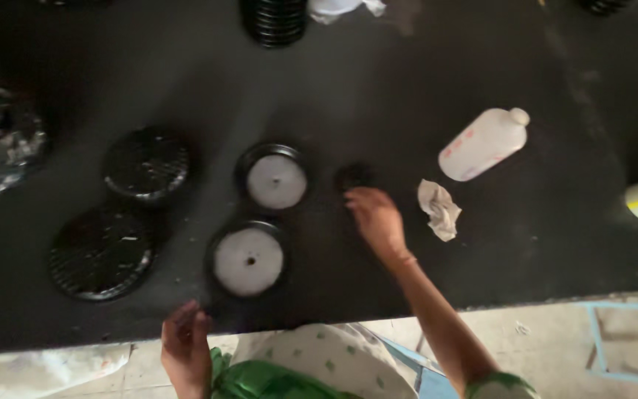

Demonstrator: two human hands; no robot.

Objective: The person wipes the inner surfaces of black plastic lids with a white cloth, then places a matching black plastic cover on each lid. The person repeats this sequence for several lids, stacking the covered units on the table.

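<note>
Your right hand (pixel 375 218) reached, fingers curled but gripping nothing, onto a small dark round piece (pixel 352 176) on the black table (pixel 378 81), right of two black discs with white centres (pixel 275 177). Your left hand (pixel 184 347) hung loosely curled and empty at the near edge. The dark piece blurred into the tabletop, so closing on it would call for care.

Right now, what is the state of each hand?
Left hand: at the table edge, fingers curled, holding nothing visible.
Right hand: reaching a small dark disc; grip cannot be told.
</note>
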